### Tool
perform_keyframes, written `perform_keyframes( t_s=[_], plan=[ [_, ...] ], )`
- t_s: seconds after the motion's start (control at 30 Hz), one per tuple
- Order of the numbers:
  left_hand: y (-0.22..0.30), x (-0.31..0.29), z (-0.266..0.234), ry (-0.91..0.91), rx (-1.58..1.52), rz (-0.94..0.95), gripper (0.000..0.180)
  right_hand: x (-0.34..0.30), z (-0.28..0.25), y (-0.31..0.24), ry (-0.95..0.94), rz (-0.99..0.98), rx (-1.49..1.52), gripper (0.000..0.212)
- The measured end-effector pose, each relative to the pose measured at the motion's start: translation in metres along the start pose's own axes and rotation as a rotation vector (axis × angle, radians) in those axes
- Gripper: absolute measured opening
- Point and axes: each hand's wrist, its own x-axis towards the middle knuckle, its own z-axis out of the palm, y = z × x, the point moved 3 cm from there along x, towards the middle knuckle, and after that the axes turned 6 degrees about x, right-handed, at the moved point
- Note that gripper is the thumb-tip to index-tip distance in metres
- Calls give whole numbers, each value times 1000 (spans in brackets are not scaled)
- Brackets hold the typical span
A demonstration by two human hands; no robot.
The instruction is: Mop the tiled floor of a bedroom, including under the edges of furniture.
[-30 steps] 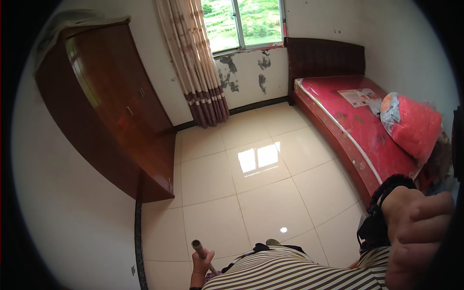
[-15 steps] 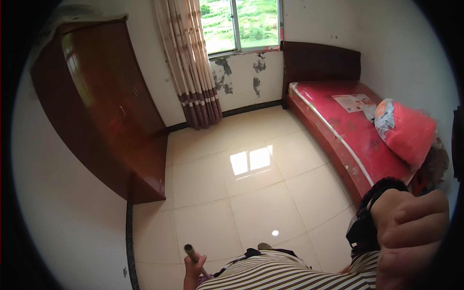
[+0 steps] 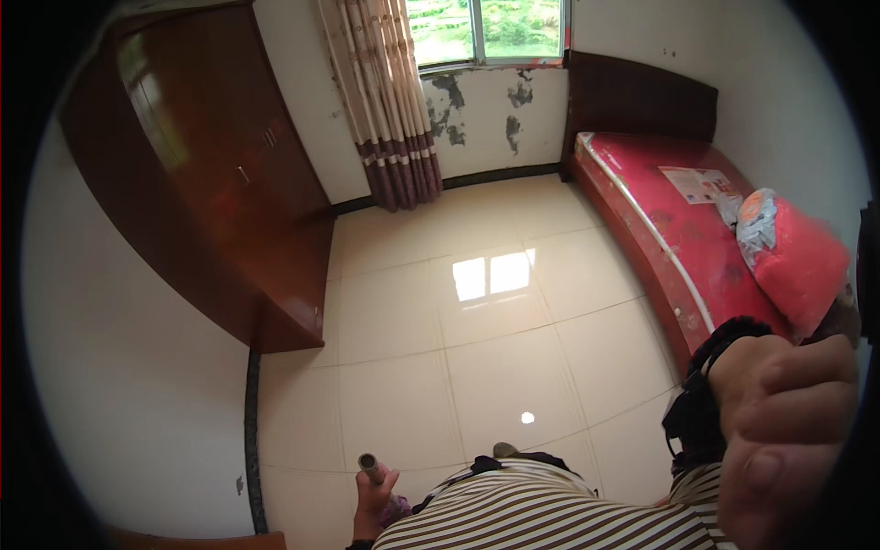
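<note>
Low and left of my striped top, my left hand (image 3: 371, 500) is wrapped round a hollow tube-like pole (image 3: 368, 465), whose open end points up toward me. A bit of purple material (image 3: 396, 509) shows beside this hand; I cannot tell whether it belongs to the pole. Raised close at the lower right, my right hand (image 3: 784, 412) has its fingers curled in. Whatever they grip, if anything, is hidden. Black bands with a frilled edge (image 3: 729, 344) circle its wrist.
A brown wardrobe (image 3: 211, 183) stands at the left wall. On the right is a bed with a red mattress (image 3: 678, 220), bearing a pink bundle (image 3: 797, 257) and a paper sheet (image 3: 695, 183). A long curtain (image 3: 394, 119) hangs beside the window (image 3: 518, 32). Glossy tiles (image 3: 394, 321) cover the floor.
My view has tipped down and turned slightly left, so the window sits higher and a brown edge shows at the lower left. Both hands keep their closed shape.
</note>
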Motion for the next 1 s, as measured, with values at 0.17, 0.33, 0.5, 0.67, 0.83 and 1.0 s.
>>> perform_keyframes(
  t_s=[0.17, 0.33, 0.5, 0.67, 0.83, 1.0],
  plan=[
    [-5, 7, 5, 48, 45, -4, 21, -26, 3, 29, 50, -12, -35, 44],
    [15, 10, 18, 80, 11, -55, 22, -76, 11, 69, 194, 63, -383, 33],
    [5, 4, 33, 140, 58, -76, 20, -156, 66, 110, 36, 599, -264, 17],
    [-50, 10, 61, 80, 216, -33, 20, -266, 149, 116, -262, 957, -45, 16],
    [6, 36, 77, 55, 319, 110, 17, -290, 207, 104, -429, 1040, 243, 8],
    [-9, 54, 76, 64, 302, 27, 16, -229, 300, 122, -617, 1021, 720, 10]
  ],
)
